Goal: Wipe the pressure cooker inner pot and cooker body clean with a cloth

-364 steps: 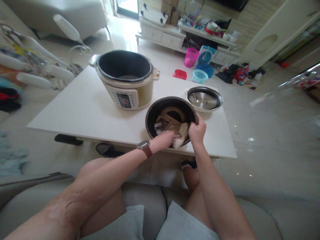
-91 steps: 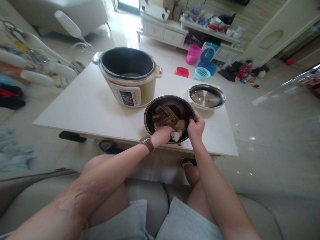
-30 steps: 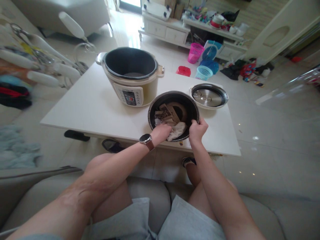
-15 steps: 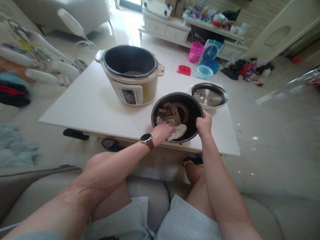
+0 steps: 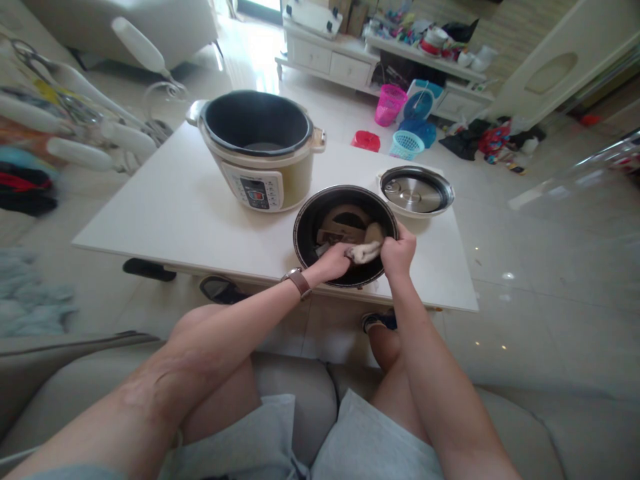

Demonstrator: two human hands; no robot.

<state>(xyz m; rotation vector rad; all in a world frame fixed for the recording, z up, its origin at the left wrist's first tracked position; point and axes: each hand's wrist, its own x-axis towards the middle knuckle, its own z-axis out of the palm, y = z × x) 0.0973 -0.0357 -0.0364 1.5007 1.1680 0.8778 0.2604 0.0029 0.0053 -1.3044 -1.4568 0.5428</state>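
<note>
white table point(image 5: 190, 220): inner pot point(image 5: 309, 230) w/ cloth point(image 5: 365, 251), both hands in.

The table point(image 5: 175, 213) is white. The cooker point(image 5: 295, 180) is cream, black inside. The pot point(image 5: 306, 235) is black with a silver rim. The cloth point(image 5: 365, 252) is off-white. The lid point(image 5: 417, 193) is silver. The watch strap point(image 5: 300, 283) is brown. One basket point(image 5: 389, 105) is pink.

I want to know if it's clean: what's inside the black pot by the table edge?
A pale cloth gripped by the left hand, plus brownish patches on the bottom. The hand and cloth cover the near floor of the pot.
</note>
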